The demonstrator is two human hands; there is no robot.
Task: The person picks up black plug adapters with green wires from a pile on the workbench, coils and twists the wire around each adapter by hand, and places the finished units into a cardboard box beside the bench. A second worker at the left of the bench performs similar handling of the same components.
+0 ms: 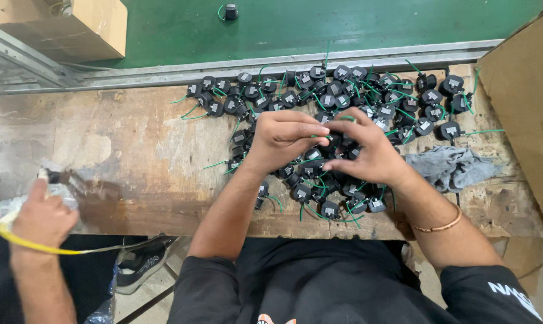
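a worn wooden bench [133, 150] bears a heap of black parts [343, 102] (green-wired) and a grey rag [448, 165].

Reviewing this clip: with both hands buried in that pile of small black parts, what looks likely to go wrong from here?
1. The green wires cross one another through the pile of black parts; lifting one with the left hand or right hand may drag neighbours along.
2. Several parts lie close to the near edge of the wooden bench and might get knocked off.
3. The grey rag beside the right hand might snag wires.
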